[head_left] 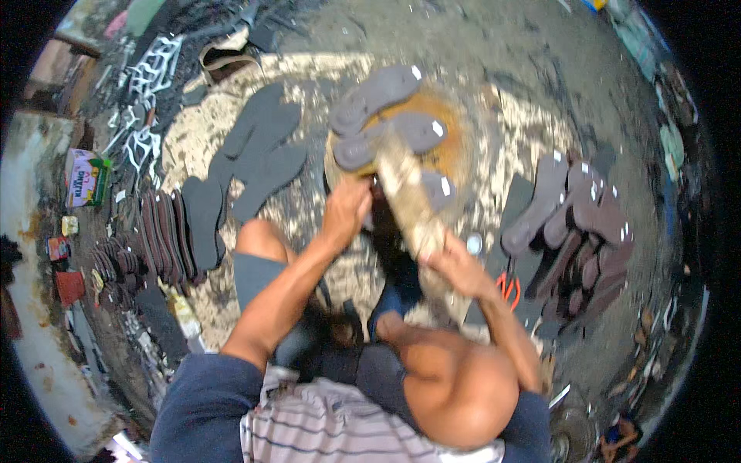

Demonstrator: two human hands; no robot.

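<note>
My right hand (461, 266) grips the lower end of a pale, worn wooden club (414, 208), smeared by motion. The club's far end overlaps a grey-brown shoe sole (355, 153) on a round, orange-brown block (463, 139). Beside the block's near edge my left hand (345, 212) is closed with curled fingers; what it holds, if anything, I cannot make out. Another grey-brown sole (376, 96) lies farther back on the block. A third sole (440, 189) shows partly behind the club.
Dark flat sole sheets (266, 127) lie to the left, next to a row of upright brown soles (158, 235). Many finished-looking soles (590, 208) are heaped on the right. A red-orange handled tool (508, 288) lies by my right forearm. White frame-like scraps (154, 69) sit far left.
</note>
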